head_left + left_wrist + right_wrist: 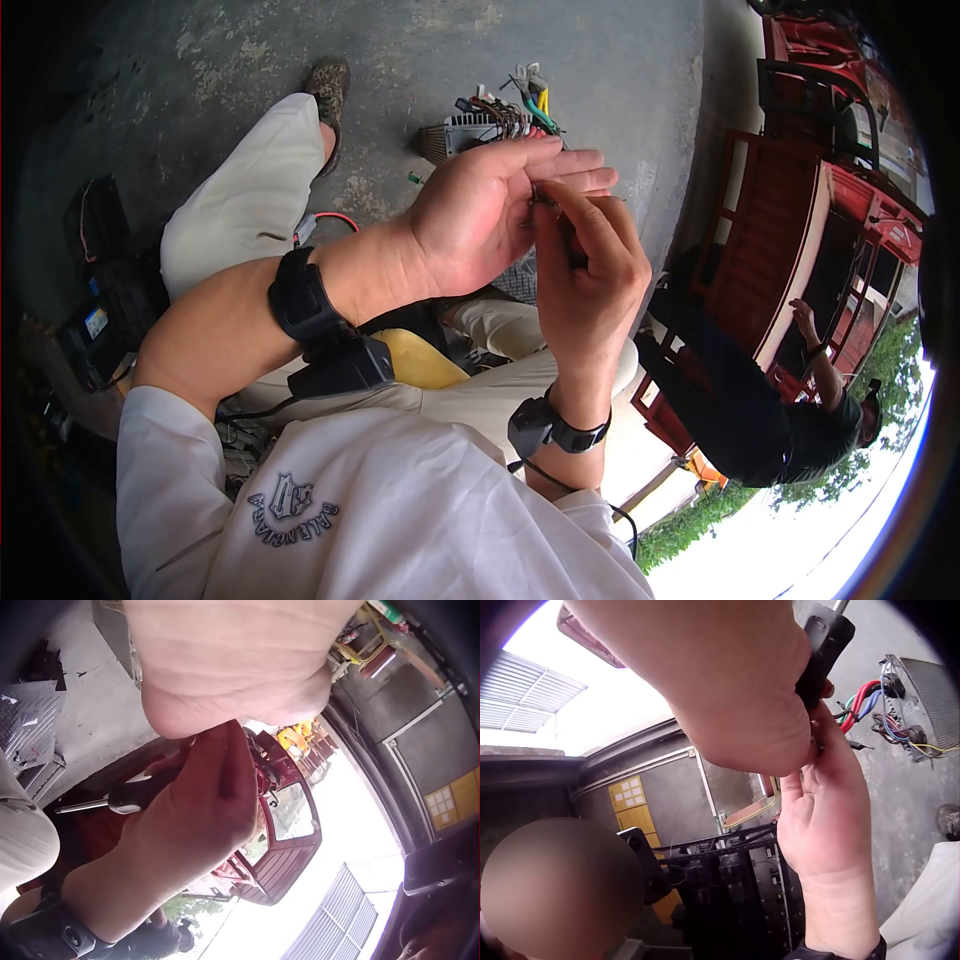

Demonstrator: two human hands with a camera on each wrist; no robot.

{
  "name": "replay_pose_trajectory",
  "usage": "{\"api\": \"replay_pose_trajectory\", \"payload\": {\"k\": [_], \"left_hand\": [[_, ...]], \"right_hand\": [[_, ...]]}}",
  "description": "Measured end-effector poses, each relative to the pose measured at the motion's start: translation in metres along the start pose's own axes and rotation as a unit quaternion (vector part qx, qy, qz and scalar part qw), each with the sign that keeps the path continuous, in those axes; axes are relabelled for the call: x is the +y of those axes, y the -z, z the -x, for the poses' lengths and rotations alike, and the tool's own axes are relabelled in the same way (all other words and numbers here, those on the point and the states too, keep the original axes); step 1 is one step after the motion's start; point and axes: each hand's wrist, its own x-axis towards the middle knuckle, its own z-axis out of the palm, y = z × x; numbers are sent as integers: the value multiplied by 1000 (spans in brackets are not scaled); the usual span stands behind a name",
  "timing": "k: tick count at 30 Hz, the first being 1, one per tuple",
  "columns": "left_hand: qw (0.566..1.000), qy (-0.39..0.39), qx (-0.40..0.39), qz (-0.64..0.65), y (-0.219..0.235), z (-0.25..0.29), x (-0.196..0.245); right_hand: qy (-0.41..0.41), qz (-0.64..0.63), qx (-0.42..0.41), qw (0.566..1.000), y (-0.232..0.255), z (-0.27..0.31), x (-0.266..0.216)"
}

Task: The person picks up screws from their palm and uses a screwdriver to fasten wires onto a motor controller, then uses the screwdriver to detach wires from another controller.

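In the head view my left hand [475,210] is held palm up with its fingers stretched out. Against those fingers, my right hand [595,250] brings its thumb and fingertips together on a small dark piece [541,196], mostly hidden by the fingers. A screwdriver is also held in my right hand: its black handle [825,652] sticks out in the right wrist view, and its metal shaft [82,806] shows in the left wrist view. A thin pointed dark piece [861,745] juts past the left hand in the right wrist view.
Beyond the hands, a finned metal box [462,132] with bundled wires sits on the concrete floor [420,60]. A red vehicle [770,220] stands on the right, where another person [745,400] is near it. Black open case [95,330] lies at the left.
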Motion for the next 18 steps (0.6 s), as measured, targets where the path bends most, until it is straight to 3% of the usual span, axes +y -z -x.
{"api": "replay_pose_trajectory", "payload": {"k": [8,11,18], "left_hand": [[1000,-6,-2,-15,9,-7,-11],[1000,-6,0,-20,9,-4,-13],[999,39,29,-6,7,-3,-19]], "right_hand": [[16,97,-43,994,3,-1,-1],[0,34,-56,998,4,1,3],[-16,32,-69,997,5,6,6]]}}
